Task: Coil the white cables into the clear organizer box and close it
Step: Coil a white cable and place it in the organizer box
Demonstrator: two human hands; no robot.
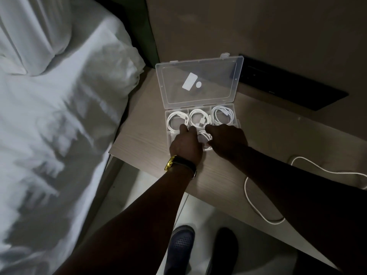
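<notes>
The clear organizer box (pixel 166 124) sits on a light wooden table, its lid (pixel 198 82) standing open at the back. Its three rear compartments each hold a coiled white cable: left (pixel 176 118), middle (pixel 199 118) and right (pixel 222 115). Another white coil (pixel 205 136) lies in the front middle compartment. My left hand (pixel 186 143) and my right hand (pixel 228 139) rest over the front row, fingers pressing on either side of that coil. Whether either hand pinches it is hidden. A loose white cable (pixel 256 205) lies uncoiled on the table at the right.
A bed with white sheets (pixel 49 126) and a pillow fills the left side, close to the table's (pixel 139 139) left edge. A black flat device (pixel 288 84) lies behind the box on the right. My shoes (pixel 181 247) are on the floor below the table's front edge.
</notes>
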